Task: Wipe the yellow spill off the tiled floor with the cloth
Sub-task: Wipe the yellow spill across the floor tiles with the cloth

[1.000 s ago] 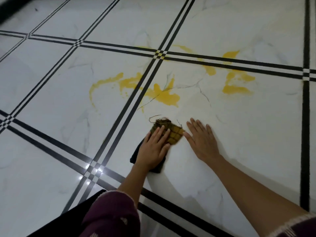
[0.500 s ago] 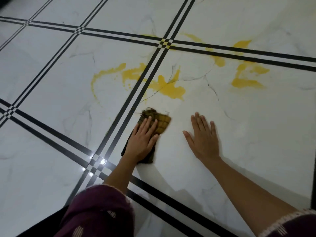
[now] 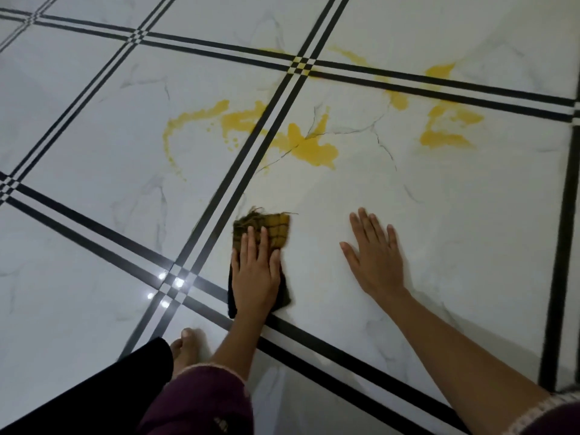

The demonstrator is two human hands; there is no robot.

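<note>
Yellow spill (image 3: pixel 314 147) spreads in patches over the white marble-look tiled floor (image 3: pixel 94 136), with a thin streak to the left and more blotches at the upper right (image 3: pixel 445 127). A dark cloth with a yellow checked, frayed end (image 3: pixel 276 229) lies flat on the tile below the spill. My left hand (image 3: pixel 255 271) presses flat on the cloth, fingers pointing up toward the spill. My right hand (image 3: pixel 376 255) rests flat and spread on the bare tile to the right of the cloth, holding nothing.
Black double grout lines (image 3: pixel 219 196) cross the floor in a grid. My bare foot (image 3: pixel 185 346) and a dark trouser leg (image 3: pixel 94 390) are at the bottom left. Maroon sleeves show at the bottom edge.
My left hand has slid the cloth down and to the left, away from the spill. My right hand has stayed flat on the tile. The view has shifted.
</note>
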